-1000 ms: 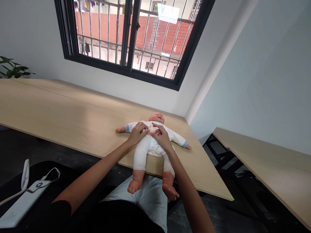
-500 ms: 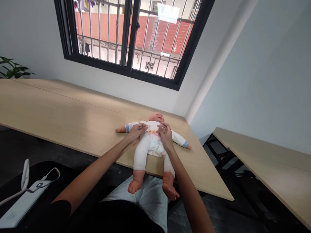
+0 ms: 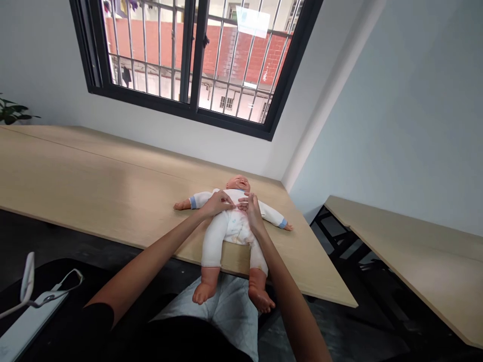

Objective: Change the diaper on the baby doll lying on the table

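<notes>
A baby doll (image 3: 238,183) lies on its back on the table, its arms spread and its lower legs hanging past the front edge. It wears a white outfit with blue cuffs and a white diaper (image 3: 237,229) with faint prints. My left hand (image 3: 219,203) pinches at the diaper's waist on the left, thumb and fingers together. Opposite it, my right hand (image 3: 252,211) has curled fingers at the right of the waist, closed on the diaper's front edge as far as I can see. The fingertips almost meet over the belly and hide part of the waistband.
The pale wooden table (image 3: 94,181) runs along the wall below a barred window (image 3: 188,60). A second table (image 3: 411,241) stands to the right across a gap. A white power bank (image 3: 33,322) with a cable lies at lower left. Plant leaves (image 3: 15,111) show at far left.
Both hands have drawn closer together over the doll's waist, the left one moving inward to the right. The whole view has shifted slightly, and the doll lies as before.
</notes>
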The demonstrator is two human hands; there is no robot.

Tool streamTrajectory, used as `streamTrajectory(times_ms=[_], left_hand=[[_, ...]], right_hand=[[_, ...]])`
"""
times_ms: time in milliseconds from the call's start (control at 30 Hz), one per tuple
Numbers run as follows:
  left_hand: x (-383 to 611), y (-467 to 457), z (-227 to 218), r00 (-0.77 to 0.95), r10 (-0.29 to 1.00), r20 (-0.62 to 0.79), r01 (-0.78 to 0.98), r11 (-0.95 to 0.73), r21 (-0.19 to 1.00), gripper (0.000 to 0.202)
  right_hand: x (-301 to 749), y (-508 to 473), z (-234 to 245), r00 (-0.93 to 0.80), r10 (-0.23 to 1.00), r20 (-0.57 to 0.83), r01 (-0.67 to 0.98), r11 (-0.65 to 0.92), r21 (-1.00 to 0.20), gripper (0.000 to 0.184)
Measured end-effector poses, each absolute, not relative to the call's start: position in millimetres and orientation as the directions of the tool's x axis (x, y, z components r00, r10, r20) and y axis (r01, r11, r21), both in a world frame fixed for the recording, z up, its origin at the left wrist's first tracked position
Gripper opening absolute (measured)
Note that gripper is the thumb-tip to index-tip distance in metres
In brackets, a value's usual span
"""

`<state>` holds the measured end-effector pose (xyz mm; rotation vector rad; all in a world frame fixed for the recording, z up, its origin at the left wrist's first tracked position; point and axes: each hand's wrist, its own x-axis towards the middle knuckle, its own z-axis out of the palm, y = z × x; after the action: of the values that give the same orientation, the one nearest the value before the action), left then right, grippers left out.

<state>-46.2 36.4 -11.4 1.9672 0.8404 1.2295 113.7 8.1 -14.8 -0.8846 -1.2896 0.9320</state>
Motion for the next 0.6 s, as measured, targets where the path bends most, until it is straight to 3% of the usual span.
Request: streamTrajectory(times_ms=[133, 300, 433, 600], left_hand=[[-53, 35, -19, 0.220, 0.884, 0.413, 0.424, -0.468, 0.775, 0.020], [-45, 12, -8, 0.163, 0.898, 0.410, 0.655, -0.409, 0.635, 0.018], [-44, -12, 3, 0.302, 0.799, 0.520, 0.666, -0.567, 0.484, 0.005], [-47, -34, 8, 0.414, 0.732, 0.541, 0.637, -0.657, 0.403, 0.025]], right_hand=[[107, 7, -18, 0.028, 0.889, 0.456, 0.054, 0.454, -0.889, 0.048], [107, -2, -8, 0.098, 0.841, 0.531, -0.001, 0.534, -0.845, 0.048], [125, -9, 5, 0.229, 0.753, 0.617, 0.016, 0.630, -0.776, 0.049], [155, -16, 1, 0.320, 0.707, 0.631, 0.226, 0.589, -0.776, 0.056]])
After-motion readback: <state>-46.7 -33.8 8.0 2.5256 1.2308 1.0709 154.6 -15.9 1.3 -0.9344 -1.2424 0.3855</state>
